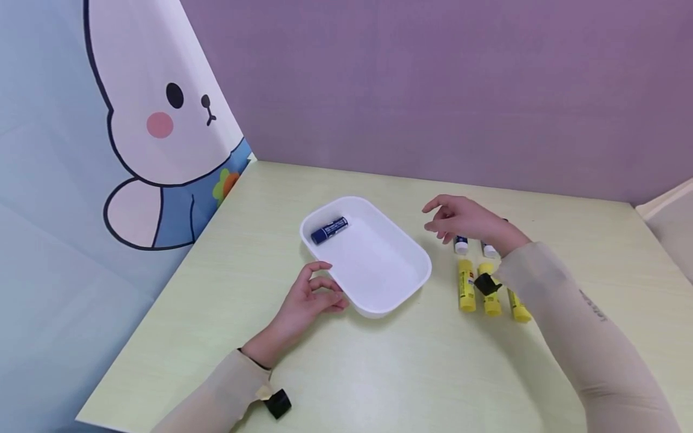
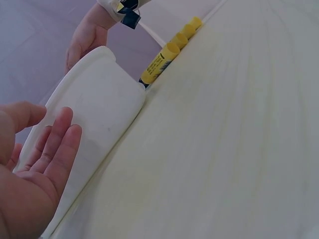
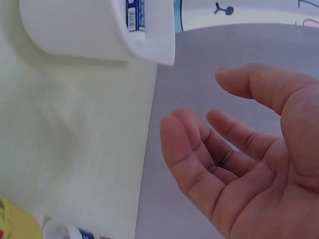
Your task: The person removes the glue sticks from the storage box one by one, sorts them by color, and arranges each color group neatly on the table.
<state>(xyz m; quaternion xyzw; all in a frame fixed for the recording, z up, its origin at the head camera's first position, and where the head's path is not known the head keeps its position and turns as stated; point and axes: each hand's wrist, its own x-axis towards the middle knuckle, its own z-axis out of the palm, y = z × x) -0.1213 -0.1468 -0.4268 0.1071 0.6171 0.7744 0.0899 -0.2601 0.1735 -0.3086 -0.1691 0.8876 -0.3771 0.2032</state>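
Note:
A white plastic tray (image 1: 379, 264) sits on the table with one dark blue glue stick (image 1: 329, 230) lying in its far left end. My left hand (image 1: 311, 297) is at the tray's near left side, its fingers loosely bent beside the outer wall; whether they touch it is hard to tell. Raised to the right of the tray, my right hand (image 1: 465, 219) has loosely bent fingers and an empty palm. Below and beside it lie two white-capped blue sticks (image 1: 461, 244), partly hidden by the hand, and three yellow glue sticks (image 1: 467, 285) in a row.
The pale table (image 1: 379, 373) meets a purple panel (image 1: 433, 90) at the back. A blue cloth with a cartoon rabbit (image 1: 168, 120) hangs at the left. Black wrist-worn pieces (image 1: 278, 403) stick out from both sleeves.

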